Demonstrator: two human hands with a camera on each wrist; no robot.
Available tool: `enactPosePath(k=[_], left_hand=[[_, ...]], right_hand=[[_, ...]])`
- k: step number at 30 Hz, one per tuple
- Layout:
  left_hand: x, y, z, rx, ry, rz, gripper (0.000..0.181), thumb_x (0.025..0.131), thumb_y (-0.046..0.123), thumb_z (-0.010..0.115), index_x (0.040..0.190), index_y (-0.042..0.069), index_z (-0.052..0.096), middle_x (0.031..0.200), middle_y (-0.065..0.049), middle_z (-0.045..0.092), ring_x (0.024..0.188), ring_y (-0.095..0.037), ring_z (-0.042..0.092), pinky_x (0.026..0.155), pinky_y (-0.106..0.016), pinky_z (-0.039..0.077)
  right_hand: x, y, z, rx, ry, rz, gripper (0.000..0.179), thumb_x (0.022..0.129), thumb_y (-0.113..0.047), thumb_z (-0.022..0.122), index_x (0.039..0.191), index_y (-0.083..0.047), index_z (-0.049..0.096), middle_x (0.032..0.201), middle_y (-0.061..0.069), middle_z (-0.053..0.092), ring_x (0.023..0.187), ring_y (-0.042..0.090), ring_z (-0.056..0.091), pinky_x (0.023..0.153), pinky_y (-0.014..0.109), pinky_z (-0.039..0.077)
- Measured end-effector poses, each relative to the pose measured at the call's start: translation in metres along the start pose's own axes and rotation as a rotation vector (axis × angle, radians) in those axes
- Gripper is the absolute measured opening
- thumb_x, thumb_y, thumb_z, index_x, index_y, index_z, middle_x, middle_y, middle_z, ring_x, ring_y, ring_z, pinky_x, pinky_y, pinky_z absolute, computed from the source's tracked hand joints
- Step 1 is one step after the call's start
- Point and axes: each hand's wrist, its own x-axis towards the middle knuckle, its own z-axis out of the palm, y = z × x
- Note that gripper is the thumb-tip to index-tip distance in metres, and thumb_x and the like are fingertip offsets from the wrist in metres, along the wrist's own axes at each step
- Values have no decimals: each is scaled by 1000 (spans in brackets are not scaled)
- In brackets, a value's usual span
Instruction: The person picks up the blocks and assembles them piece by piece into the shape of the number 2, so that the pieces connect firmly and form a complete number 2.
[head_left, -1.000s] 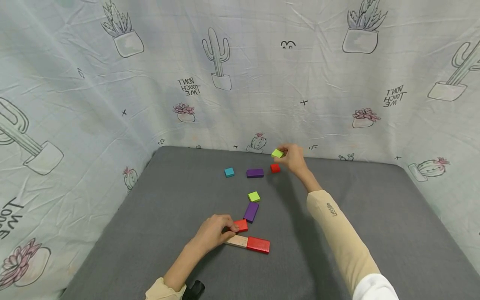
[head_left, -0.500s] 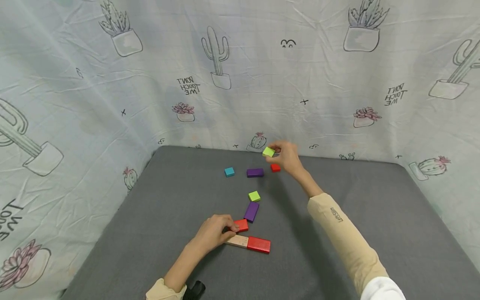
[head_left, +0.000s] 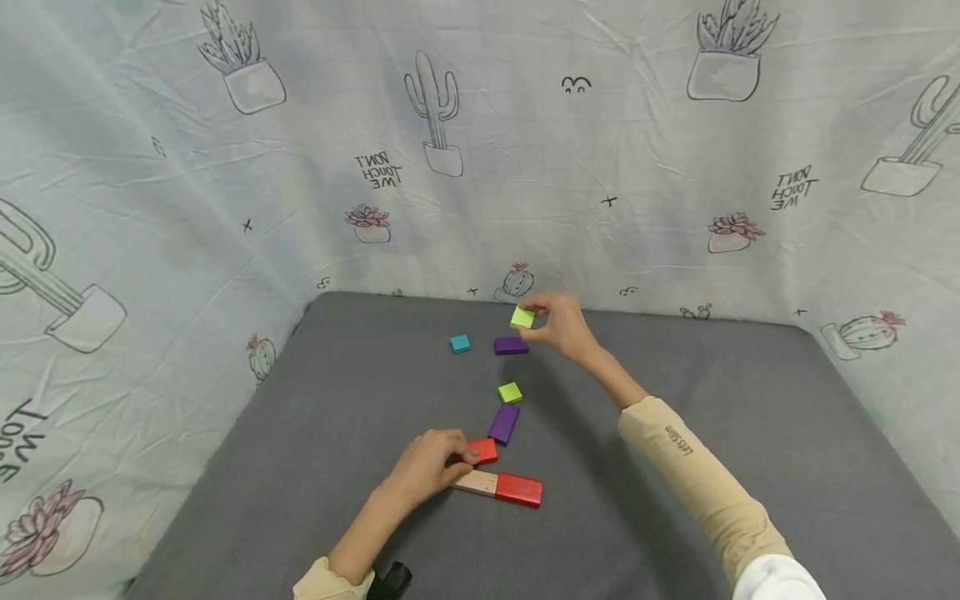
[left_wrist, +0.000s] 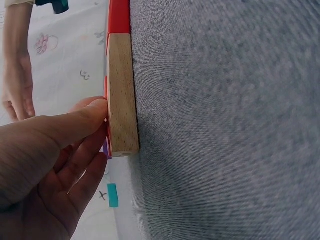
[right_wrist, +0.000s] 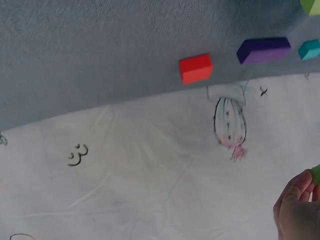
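Note:
My right hand (head_left: 566,329) pinches a lime-green block (head_left: 522,317) between thumb and fingers, held up at the far side of the table, over a purple block (head_left: 511,346). My left hand (head_left: 420,471) rests nearer, its thumb and index finger at the left end of a flat red block (head_left: 486,451), which they pinch. Just in front lies a plain wooden block (head_left: 476,482), end to end with another red block (head_left: 519,490). In the left wrist view the thumb overlaps the edge of the wooden block (left_wrist: 122,95).
Beyond the left hand lie a second purple block (head_left: 504,423) and a second lime-green block (head_left: 509,392). A teal block (head_left: 460,343) is farther left. The right wrist view shows another red block (right_wrist: 195,69) that my right hand hides from the head. A printed curtain (head_left: 480,167) borders the grey table (head_left: 337,400).
My right hand has moved left with the lime-green block, from over the far red block to over the purple one, now slightly lower. My left hand has stayed still.

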Motion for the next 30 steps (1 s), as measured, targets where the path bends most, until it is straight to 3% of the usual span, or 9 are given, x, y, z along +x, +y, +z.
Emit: enactPosePath(k=[5, 11, 18, 25, 30], left_hand=[[1, 1, -1, -10, -1, 5, 9, 79, 8, 77, 88, 10, 77, 87, 5, 68, 84, -15, 66, 73, -34, 54], [0, 0, -1, -23, -21, -13, 8, 80, 7, 77, 87, 11, 77, 88, 7, 68, 85, -14, 66, 74, -33, 54], [-1, 1, -1, -19, -18, -17, 8, 79, 7, 77, 86, 11, 77, 87, 7, 68, 85, -15, 66, 73, -34, 54], [-1, 2, -2, -26, -25, -20, 9, 80, 8, 77, 88, 12, 78, 87, 7, 68, 84, -14, 66, 72, -32, 54], [-1, 1, -2, -38, -40, -51, 8, 81, 10, 76, 88, 14, 78, 88, 8, 68, 84, -12, 66, 70, -28, 53]], right_hand=[[-5, 7, 11, 8, -115, -17, 29, 76, -7, 79, 103, 2, 72, 100, 15, 69, 86, 28, 63, 77, 43, 53], [-10, 20, 22, -3, -246, -95, 28, 77, -5, 77, 103, 3, 72, 99, 15, 70, 84, 32, 63, 74, 48, 52], [-13, 34, 36, -42, -368, -152, 30, 80, -8, 74, 107, 3, 71, 103, 11, 69, 88, 23, 65, 76, 38, 54], [-15, 36, 48, -47, -463, -118, 33, 82, -5, 70, 114, 3, 69, 111, 15, 66, 95, 28, 65, 80, 38, 54], [-15, 39, 54, -21, -506, -139, 32, 85, -5, 71, 115, 5, 67, 113, 16, 67, 101, 28, 64, 83, 35, 53]])
